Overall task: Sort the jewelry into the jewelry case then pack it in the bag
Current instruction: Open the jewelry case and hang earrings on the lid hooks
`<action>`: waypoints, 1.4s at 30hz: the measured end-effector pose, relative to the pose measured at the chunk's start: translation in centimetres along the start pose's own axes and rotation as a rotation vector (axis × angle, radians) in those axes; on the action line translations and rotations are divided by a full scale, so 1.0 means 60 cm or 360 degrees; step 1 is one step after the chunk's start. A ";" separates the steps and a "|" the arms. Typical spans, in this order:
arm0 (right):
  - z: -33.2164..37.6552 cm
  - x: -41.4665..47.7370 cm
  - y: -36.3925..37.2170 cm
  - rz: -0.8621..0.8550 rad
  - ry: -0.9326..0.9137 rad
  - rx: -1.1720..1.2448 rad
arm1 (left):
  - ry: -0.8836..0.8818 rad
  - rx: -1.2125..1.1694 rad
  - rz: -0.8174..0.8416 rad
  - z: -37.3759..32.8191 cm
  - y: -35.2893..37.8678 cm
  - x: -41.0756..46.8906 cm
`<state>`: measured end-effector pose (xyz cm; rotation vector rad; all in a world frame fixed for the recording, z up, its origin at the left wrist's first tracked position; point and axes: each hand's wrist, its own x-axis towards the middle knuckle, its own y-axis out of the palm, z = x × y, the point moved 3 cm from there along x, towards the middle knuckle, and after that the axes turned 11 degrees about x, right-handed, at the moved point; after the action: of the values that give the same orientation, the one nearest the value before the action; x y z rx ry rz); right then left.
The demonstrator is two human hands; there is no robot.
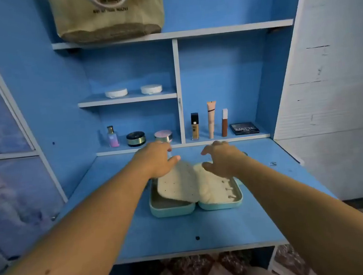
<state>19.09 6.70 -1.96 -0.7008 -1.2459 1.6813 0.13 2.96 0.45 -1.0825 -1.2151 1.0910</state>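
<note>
A: Where was the case at that pt?
B: The jewelry case [172,211] lay open near the middle of the desk [185,232], two teal halves side by side. The bag [108,13] sat up on the top shelf [221,29], well apart from it
A: And the hands?
B: From my feed, the left hand [156,159] was at the far edge of the cream flap [176,184], thumb lying on top. The flap sat skewed and tilted over the left half. The fingers were hidden behind the hand, so I couldn't tell if it gripped the flap or just pressed it. The right hand [220,158] hovered over the right half w/ fingers spread and curved, holding nothing
A: Any jewelry in yet?
B: A few dark specks showed on the right pad [214,189], too small to name. One small metal piece [273,163] lay on the desk off to the right, apart from the case
A: How'd you have run the step?
B: I judged it as squaring the flap before loading. I'd have pinched it by the edge and laid it flat w/o dragging it across the right pad, fingertips clear of whatever was hooked there. Then I'd have gone for the loose piece w/ a light fingertip pinch, since it looked thin and prob. slippery
</note>
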 end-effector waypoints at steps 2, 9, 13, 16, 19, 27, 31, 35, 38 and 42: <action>-0.005 -0.005 0.016 0.0017 -0.0013 -0.0003 | 0.0003 0.0017 0.0070 -0.002 0.021 -0.003; -0.031 0.026 0.056 -0.0024 -0.0122 -0.0034 | -0.0132 -0.0361 0.0065 0.040 0.075 0.003; -0.035 0.054 0.066 -0.0026 -0.0237 -0.0088 | -0.0187 -0.0619 0.0066 0.051 0.082 0.021; -0.028 0.068 0.066 0.0018 -0.0246 -0.0075 | -0.0233 -0.0823 0.0106 0.059 0.088 0.039; -0.028 0.065 0.064 0.0038 -0.0211 -0.0009 | -0.0243 -0.0950 0.0103 0.061 0.098 0.054; -0.039 0.013 0.073 0.0172 -0.0264 0.0113 | -0.0260 -0.0915 -0.0197 0.058 0.125 0.030; -0.043 0.019 0.077 0.0106 -0.0305 0.0172 | -0.0350 -0.0860 -0.0280 0.058 0.119 0.027; -0.051 0.024 0.077 0.0028 -0.0334 0.0278 | -0.0440 -0.1132 -0.0373 0.055 0.107 0.027; -0.056 0.030 0.068 -0.0106 -0.0304 0.0536 | -0.0463 -0.1612 -0.0374 0.051 0.104 0.027; -0.069 0.036 0.043 -0.0254 0.0014 0.1087 | -0.0174 -0.1915 -0.0388 0.033 0.104 0.023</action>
<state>20.81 10.22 -5.63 -0.1856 -0.6238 1.8068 -2.08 5.34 -5.39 -1.6747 -2.1049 0.1286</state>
